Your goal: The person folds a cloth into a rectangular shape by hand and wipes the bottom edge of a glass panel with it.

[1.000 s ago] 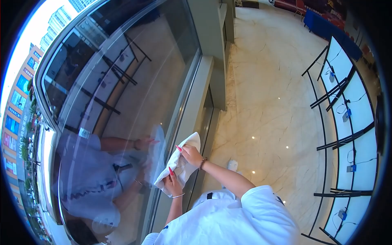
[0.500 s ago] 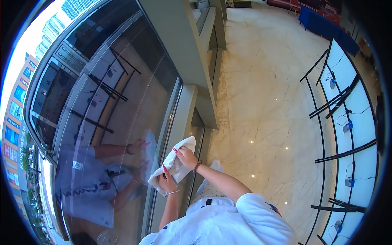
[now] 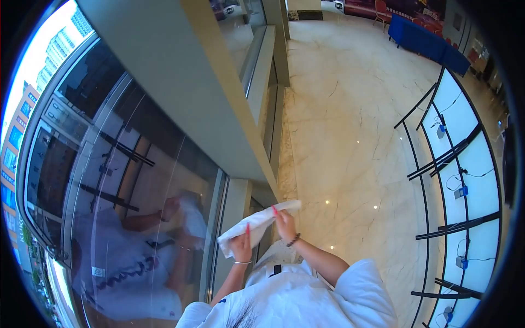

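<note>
A white cloth (image 3: 261, 220) is stretched between my two hands, in front of my body and close to the window ledge. My left hand (image 3: 240, 247) grips its lower left end, with the thumb on top. At the upper right end my right hand (image 3: 285, 225) pinches it, thumb likewise on top. The fingers beneath the cloth are partly hidden. To the left stands a large window pane (image 3: 164, 142), which mirrors my arms and the cloth. Both hands are apart from the glass.
A grey window post (image 3: 219, 82) and a ledge (image 3: 239, 191) run along my left. Shiny marble floor (image 3: 339, 136) stretches ahead. On the right stand white lit panels (image 3: 470, 169) with black frame legs and cables. A blue-covered table (image 3: 418, 41) is at the far right.
Both hands have moved to the right, away from the window, and the cloth is now pulled out longer and flatter. The view has shifted along the window towards the post.
</note>
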`<action>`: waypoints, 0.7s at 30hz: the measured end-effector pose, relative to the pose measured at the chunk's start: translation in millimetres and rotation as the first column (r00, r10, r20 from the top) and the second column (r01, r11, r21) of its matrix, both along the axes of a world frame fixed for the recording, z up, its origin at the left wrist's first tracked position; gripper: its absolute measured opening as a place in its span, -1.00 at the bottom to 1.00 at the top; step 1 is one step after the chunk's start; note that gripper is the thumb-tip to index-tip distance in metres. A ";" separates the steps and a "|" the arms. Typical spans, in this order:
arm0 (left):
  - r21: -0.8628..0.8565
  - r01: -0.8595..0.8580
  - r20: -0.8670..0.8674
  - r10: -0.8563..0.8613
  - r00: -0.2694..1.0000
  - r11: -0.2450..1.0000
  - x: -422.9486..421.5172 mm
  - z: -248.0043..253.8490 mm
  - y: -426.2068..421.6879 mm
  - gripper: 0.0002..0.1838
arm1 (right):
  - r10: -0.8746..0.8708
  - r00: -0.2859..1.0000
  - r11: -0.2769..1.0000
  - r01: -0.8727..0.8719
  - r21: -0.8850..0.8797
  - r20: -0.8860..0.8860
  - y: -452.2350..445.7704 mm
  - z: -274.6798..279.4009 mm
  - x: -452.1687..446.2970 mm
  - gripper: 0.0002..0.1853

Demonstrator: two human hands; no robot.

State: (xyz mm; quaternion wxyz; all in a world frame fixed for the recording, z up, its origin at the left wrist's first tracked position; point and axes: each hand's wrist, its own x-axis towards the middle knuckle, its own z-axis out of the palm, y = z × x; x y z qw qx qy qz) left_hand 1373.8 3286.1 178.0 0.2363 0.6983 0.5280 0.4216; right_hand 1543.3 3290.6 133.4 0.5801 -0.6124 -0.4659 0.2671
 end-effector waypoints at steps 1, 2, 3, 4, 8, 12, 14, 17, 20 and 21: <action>-0.008 0.003 0.001 -0.003 1.000 1.000 19.3 5.0 18.5 -0.76 | -0.047 0.999 0.997 0.046 -0.061 -0.021 5.5 -2.7 23.6 -0.74; -0.096 0.140 0.023 -0.139 0.990 0.985 37.0 9.6 36.9 -0.77 | -0.095 0.995 0.988 0.090 -0.122 -0.039 11.4 -6.1 42.3 -0.73; -0.178 0.275 0.058 -0.268 0.962 0.945 53.4 13.3 52.1 -0.78 | -0.099 0.994 0.987 0.093 -0.130 -0.037 15.5 -6.3 54.5 -0.73; -0.186 0.278 0.061 -0.271 0.961 0.942 69.5 15.0 62.6 -0.78 | -0.193 0.970 0.975 0.173 -0.139 -0.148 17.3 -1.9 64.7 -0.72; -0.031 0.374 0.121 -0.368 0.922 0.927 143.5 5.4 97.7 -0.81 | -0.349 0.899 0.936 0.322 -0.143 -0.262 45.8 5.0 130.1 -0.71; -0.157 0.380 0.212 -0.345 0.915 0.912 224.9 10.7 155.0 -0.82 | -0.323 0.915 0.946 0.321 -0.050 -0.243 111.4 35.5 214.6 -0.73; -0.170 0.344 0.249 -0.298 0.922 0.923 263.7 24.5 189.8 -0.82 | -0.280 0.933 0.960 0.274 -0.056 -0.228 154.4 52.2 257.4 -0.73; -0.150 0.236 0.281 -0.187 0.941 0.960 308.9 34.4 231.0 -0.80 | -0.165 0.974 0.986 0.157 -0.060 -0.158 220.8 78.0 306.3 -0.73; -0.322 0.002 0.367 0.123 0.922 0.947 332.8 32.3 251.1 -0.78 | 0.009 0.999 0.998 -0.007 0.067 -0.034 282.7 88.1 326.1 -0.74; -0.323 -0.033 0.364 0.156 0.918 0.946 337.3 41.2 257.4 -0.78 | 0.045 0.998 0.997 -0.043 0.066 -0.037 297.9 92.8 327.2 -0.74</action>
